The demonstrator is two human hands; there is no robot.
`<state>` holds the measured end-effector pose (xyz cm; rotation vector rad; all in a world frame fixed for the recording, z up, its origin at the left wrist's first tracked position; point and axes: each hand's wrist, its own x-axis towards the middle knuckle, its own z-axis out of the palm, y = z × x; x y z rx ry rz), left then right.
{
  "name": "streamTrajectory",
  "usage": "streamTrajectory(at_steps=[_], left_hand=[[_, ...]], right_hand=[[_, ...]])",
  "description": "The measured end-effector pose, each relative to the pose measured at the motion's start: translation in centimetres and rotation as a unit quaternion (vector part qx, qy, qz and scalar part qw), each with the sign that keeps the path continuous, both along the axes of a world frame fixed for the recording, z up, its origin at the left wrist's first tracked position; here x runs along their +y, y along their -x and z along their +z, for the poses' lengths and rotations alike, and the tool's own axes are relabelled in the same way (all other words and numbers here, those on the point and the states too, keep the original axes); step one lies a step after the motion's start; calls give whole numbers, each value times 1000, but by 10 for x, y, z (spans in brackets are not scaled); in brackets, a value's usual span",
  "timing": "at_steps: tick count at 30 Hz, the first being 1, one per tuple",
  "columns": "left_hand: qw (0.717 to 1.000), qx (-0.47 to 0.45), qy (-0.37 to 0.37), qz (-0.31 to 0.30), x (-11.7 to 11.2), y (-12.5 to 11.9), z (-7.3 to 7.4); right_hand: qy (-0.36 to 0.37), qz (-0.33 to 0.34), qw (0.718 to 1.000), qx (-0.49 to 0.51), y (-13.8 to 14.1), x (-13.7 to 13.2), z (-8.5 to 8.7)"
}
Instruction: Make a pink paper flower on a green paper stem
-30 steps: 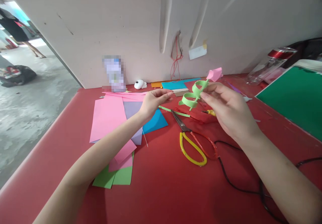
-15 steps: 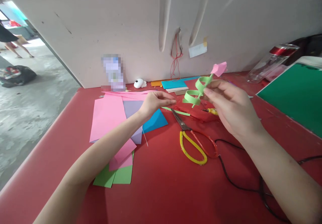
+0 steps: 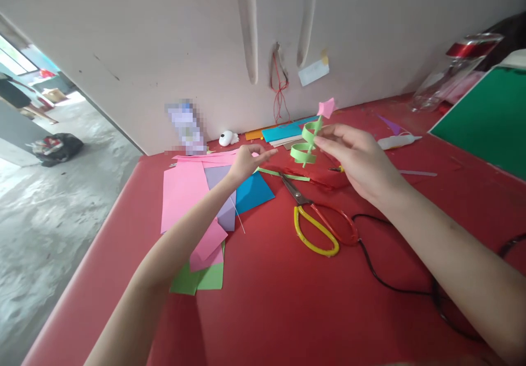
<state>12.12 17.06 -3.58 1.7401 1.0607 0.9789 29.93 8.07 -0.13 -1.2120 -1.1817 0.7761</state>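
A paper flower (image 3: 309,142) with a pink star-shaped head, a green stem and two curled green loops stands nearly upright, pinched between the thumb and fingers of my right hand (image 3: 349,149). To its left is my left hand (image 3: 249,163), raised over the coloured paper, its index finger stretched toward the loops but apart from them. Nothing shows in that hand. Below the flower, scissors (image 3: 299,199) with one yellow and one red handle lie spread on the red tabletop (image 3: 263,300). A thin green paper strip (image 3: 283,175) lies by the blade tips.
Pink paper (image 3: 183,196), a purple sheet, a blue sheet (image 3: 252,193) and green sheets (image 3: 209,278) lie at left. A black cord (image 3: 382,284) runs along the right. Behind are a clear bottle (image 3: 447,75), a green board (image 3: 489,119) and a small white figure (image 3: 228,137).
My right hand has moved left with the flower, whose head now turns its star shape toward me. My left index finger has straightened out. The view has shifted slightly.
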Motion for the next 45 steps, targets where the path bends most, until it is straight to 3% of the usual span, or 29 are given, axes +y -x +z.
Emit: streamTrajectory(at_steps=[4, 9, 17, 24, 30, 35, 40, 45], left_hand=[[999, 30, -10, -22, 18, -11, 5], [997, 53, 32, -42, 39, -20, 7], [996, 69, 45, -26, 48, -26, 8], [995, 101, 21, -11, 40, -31, 13], [998, 62, 12, -21, 40, -31, 8], [990, 13, 70, -122, 21, -36, 2], [959, -23, 134, -249, -12, -33, 0], [957, -48, 141, -247, -21, -25, -9]], right_hand=[[4, -3, 1000, 11, -1, 2, 1], [-1, 7, 1000, 29, -2, 2, 4], [6, -6, 999, 43, -9, 6, 7], [13, -4, 998, 53, -11, 8, 9], [13, 7, 998, 53, -12, 9, 6], [19, 22, 998, 60, -12, 9, 4], [19, 21, 997, 72, -10, 9, 3], [22, 6, 996, 83, -8, 5, 7]])
